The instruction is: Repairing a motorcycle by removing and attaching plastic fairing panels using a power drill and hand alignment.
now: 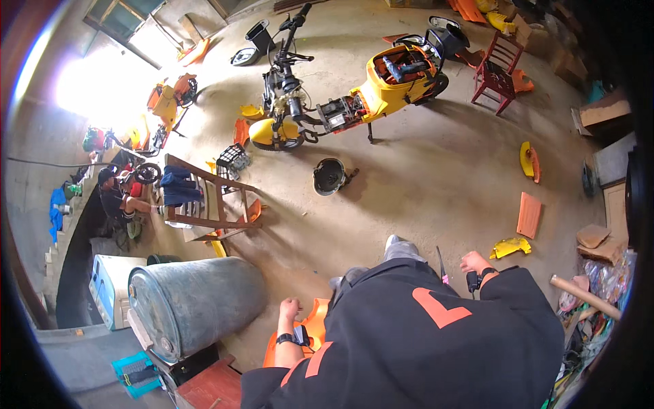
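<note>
My left hand (289,309) hangs low at my side with its fingers curled, against the top edge of an orange plastic body panel (312,326) that runs down behind my forearm. My right hand (475,262) hangs on the other side, fingers curled. A thin dark tool with a pink handle (442,267) shows just left of it, and whether the hand holds it is unclear. A black strap device (472,280) sits at that wrist. I wear a black top with orange marks.
A partly stripped yellow scooter (354,95) stands ahead, with a black helmet (330,176) on the floor before it. Loose yellow and orange panels (528,214) lie to the right. A grey drum (194,303) and a wooden frame (211,204) stand on my left. A person (116,201) crouches at far left. A red chair (497,71) stands at the back.
</note>
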Demonstrator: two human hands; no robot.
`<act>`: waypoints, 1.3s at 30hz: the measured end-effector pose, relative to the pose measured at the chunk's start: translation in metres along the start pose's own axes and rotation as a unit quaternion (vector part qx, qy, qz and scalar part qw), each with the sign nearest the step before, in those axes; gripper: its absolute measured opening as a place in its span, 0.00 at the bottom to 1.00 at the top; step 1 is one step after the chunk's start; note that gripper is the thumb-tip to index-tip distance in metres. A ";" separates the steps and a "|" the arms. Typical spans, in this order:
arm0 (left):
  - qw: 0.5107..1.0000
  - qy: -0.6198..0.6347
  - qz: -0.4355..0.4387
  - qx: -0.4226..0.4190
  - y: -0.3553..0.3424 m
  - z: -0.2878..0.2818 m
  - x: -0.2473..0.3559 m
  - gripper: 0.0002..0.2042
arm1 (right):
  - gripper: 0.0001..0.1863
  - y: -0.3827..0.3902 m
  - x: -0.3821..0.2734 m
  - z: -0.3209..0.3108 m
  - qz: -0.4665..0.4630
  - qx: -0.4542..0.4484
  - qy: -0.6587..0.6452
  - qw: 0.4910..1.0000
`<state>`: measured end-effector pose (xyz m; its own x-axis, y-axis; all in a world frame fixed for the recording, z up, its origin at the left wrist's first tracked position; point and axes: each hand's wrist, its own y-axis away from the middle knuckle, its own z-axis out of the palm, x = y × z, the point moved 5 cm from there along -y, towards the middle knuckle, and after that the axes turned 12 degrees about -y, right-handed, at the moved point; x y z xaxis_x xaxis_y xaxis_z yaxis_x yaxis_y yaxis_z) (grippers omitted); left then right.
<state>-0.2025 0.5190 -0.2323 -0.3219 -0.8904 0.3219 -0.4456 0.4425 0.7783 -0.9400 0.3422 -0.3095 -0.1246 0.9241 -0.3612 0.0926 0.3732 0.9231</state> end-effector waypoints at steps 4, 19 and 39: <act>0.977 -0.207 0.038 0.012 -0.017 0.003 0.036 0.13 | 0.13 -0.002 -0.030 -0.021 0.000 0.038 0.072 0.997; 0.979 -0.147 0.073 0.117 -0.031 -0.042 0.165 0.16 | 0.29 -0.011 -0.085 -0.004 -0.028 -0.010 -0.034 0.999; 0.790 -0.214 0.361 0.447 -0.027 -0.122 0.688 0.43 | 0.20 0.078 -0.160 0.031 -0.062 0.139 -0.104 0.983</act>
<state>-0.3100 -0.1183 0.0339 -0.9295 -0.3385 0.1465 -0.3671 0.8878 -0.2774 -0.8821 0.2257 -0.1838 0.0491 0.8559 -0.5149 0.3586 0.4660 0.8089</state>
